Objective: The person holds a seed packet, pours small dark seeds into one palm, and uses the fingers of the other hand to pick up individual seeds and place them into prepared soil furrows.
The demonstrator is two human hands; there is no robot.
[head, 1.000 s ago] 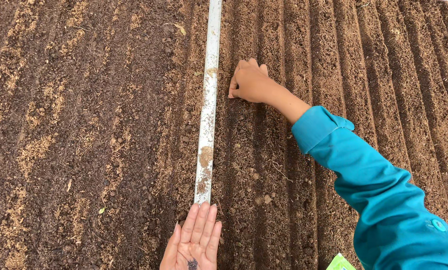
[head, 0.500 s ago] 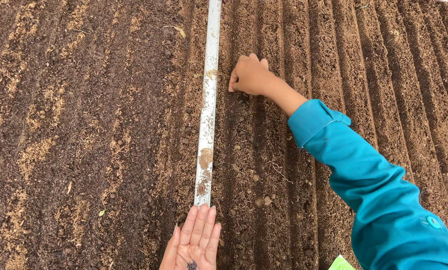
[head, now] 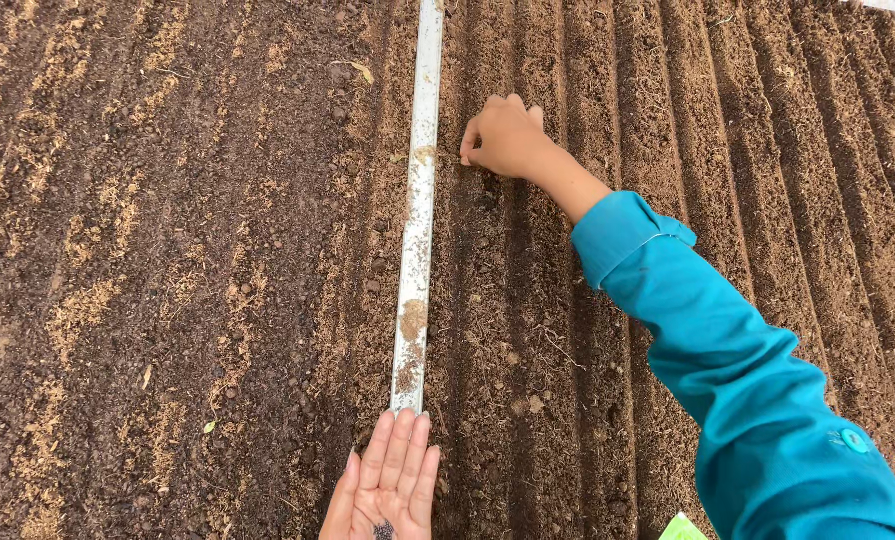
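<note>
Mostly soil point(head: 168, 250) across the whole shot, dark and crumbly, smoother on the left with pale sandy patches, raked into straight furrows point(head: 728, 180) on the right. Ran top to bottom, those furrows, fanning slightly toward the far edge.

Next biggest: teal sleeve point(head: 728, 370) coming in from the lower right, small button near the cuff end at the bottom.

Then a long white strip point(head: 418, 230), flat and narrow, lying on the soil from the top edge down to near the bottom, smeared with dirt in a couple of spots. Sat right at the line between the smooth ground and the furrows.

Right hand point(head: 506, 137) stretched out just right of the strip, down at the first furrow, fingers bunched together in a pinch with tips at the soil. Couldn't tell what was in the pinch, too small.

Left hand point(head: 388, 485) at the bottom edge, palm up, fingers straight and close together, fingertips just touching the strip's near end. Little dark pile of seeds point(head: 384, 529) resting in the palm.

Tiny green corner point(head: 684, 528) of something at the bottom, cut off.
</note>
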